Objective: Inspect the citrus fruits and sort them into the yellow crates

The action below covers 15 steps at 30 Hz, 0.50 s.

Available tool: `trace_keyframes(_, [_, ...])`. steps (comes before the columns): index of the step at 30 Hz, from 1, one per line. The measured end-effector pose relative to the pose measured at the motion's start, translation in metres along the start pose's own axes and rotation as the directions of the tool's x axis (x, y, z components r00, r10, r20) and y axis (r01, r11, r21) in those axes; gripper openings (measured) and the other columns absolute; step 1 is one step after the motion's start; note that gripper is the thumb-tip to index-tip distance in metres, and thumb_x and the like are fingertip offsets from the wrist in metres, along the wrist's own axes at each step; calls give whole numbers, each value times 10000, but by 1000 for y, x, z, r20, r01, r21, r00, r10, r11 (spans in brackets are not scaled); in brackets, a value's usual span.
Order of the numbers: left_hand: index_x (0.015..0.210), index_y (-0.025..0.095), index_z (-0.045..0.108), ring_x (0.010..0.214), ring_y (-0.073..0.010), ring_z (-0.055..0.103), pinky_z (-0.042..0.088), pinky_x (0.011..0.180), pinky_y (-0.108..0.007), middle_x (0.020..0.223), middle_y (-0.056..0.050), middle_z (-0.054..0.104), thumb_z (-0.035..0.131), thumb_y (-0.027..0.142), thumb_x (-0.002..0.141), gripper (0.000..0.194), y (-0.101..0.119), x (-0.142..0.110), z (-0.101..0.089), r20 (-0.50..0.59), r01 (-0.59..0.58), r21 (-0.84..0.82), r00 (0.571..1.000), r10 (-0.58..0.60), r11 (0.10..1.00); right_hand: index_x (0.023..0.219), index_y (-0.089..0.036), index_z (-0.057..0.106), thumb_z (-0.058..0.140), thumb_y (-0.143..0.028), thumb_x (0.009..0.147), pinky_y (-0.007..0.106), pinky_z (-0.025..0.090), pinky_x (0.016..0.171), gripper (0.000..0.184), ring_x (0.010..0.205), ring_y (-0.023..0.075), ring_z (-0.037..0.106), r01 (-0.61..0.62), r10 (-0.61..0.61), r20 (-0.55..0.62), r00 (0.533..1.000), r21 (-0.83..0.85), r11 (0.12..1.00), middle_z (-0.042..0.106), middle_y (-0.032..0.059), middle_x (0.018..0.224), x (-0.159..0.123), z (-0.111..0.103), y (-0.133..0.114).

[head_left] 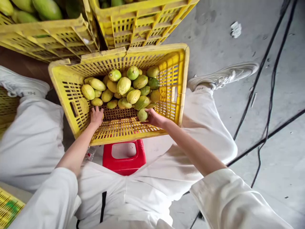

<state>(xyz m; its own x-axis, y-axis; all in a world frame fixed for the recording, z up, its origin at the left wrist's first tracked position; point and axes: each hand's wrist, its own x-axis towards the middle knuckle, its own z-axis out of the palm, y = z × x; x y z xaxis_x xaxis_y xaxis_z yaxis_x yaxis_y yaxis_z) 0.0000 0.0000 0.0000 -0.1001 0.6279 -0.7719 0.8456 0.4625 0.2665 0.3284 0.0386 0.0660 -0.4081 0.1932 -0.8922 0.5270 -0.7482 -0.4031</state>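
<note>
A yellow plastic crate (182, 68) tilts in front of me, with a pile of yellow-green lemons (124, 86) heaped toward its far side. My right hand (153, 117) is inside at the near right of the pile, its fingers closed around a greenish lemon (142, 115). At the near left, my left hand (96, 117) curls palm down over a lemon. Only a sliver of that fruit shows beside the thumb; the hand hides the rest. Bare perforated crate floor shows between the two hands.
Two more yellow crates of fruit, one at the left (47, 38) and one at the right (143, 22), stand beyond. A red stool (124, 163) is below the near rim. My legs straddle the crate. Black cables (271, 82) cross the grey floor at right.
</note>
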Motion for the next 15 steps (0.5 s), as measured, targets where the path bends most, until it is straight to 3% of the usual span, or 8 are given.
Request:
trace_keyframes(3, [1059, 182, 584, 1190, -396, 486, 418, 1009, -499, 1221, -141, 546, 843, 329, 536, 601, 18, -17, -19, 60, -85, -131, 994, 94, 988, 1268, -143, 536, -47, -574, 926, 426, 467, 1003, 802, 1144, 252, 609, 141, -161, 29, 987, 347, 927, 634, 152, 1262, -24, 17, -28])
trace_keyframes(5, [1137, 206, 543, 1066, -282, 580, 480, 945, -401, 1109, -71, 609, 818, 417, 570, 664, 36, -36, -31, 95, -148, -417, 974, 205, 897, 1251, -122, 526, -29, -660, 885, 431, 450, 1026, 855, 1185, 271, 580, 251, -265, -45, 963, 510, 823, 613, 168, 1278, -40, 32, -42])
trace_keyframes(7, [1196, 223, 499, 1060, -243, 583, 488, 927, -369, 1120, -49, 611, 810, 407, 565, 727, 57, -62, -42, 56, -167, -731, 952, 302, 661, 1174, -140, 537, 71, -733, 842, 425, 445, 1041, 824, 1206, 276, 559, 337, -356, -109, 928, 656, 676, 612, 162, 1269, -54, 46, -53])
trace_keyframes(9, [1211, 240, 494, 1058, -243, 587, 506, 886, -368, 1121, -49, 609, 789, 394, 561, 729, 77, -91, -50, 16, -142, -894, 937, 348, 424, 1066, -174, 544, 194, -758, 806, 406, 469, 1024, 729, 1186, 263, 564, 377, -435, -146, 889, 772, 512, 625, 143, 1234, -69, 60, -60])
trace_keyframes(12, [1210, 260, 525, 1099, -272, 576, 522, 851, -395, 1150, -63, 602, 692, 477, 629, 643, 101, -134, -59, -68, -136, -980, 916, 396, 145, 995, -190, 533, 297, -710, 798, 329, 560, 875, 604, 1071, 211, 603, 375, -516, -190, 835, 884, 280, 629, 119, 1177, -89, 78, -68])
trace_keyframes(15, [1192, 271, 545, 1121, -293, 561, 541, 794, -402, 1179, -76, 595, 514, 652, 711, 615, 118, -170, -69, -152, -152, -988, 904, 400, -33, 1016, -184, 528, 297, -643, 823, 184, 561, 608, 549, 900, 140, 610, 350, -577, -237, 782, 932, 91, 625, 108, 1123, -108, 94, -75])
